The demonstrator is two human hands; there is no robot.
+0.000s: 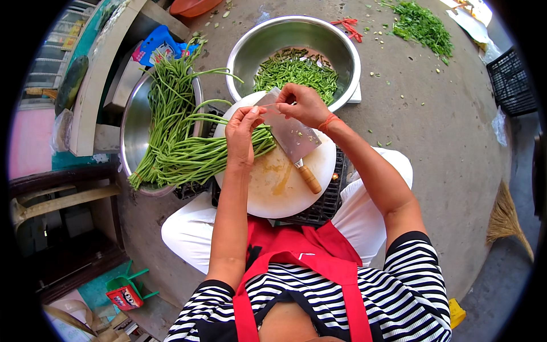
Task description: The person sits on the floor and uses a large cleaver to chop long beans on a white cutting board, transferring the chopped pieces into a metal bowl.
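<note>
My left hand (241, 129) and my right hand (305, 105) meet above the far part of a round white cutting board (274, 199). Both are closed in a pinch. A thin reddish strand seems to run between the fingertips, too fine to name. Beneath them a cleaver (295, 138) lies flat on the board, its wooden handle toward me and bits of green on the blade. Long green beans (199, 153) reach onto the board from the left, their cut ends beside the cleaver. Orange-red bands circle my right wrist.
A steel basin (233, 62) with chopped beans (299, 78) stands beyond the board. Another steel basin (130, 128) on the left holds the long beans. Red ties (348, 27) and chopped greens (423, 28) lie on the floor. A black crate (511, 80) and a broom (506, 219) are at right.
</note>
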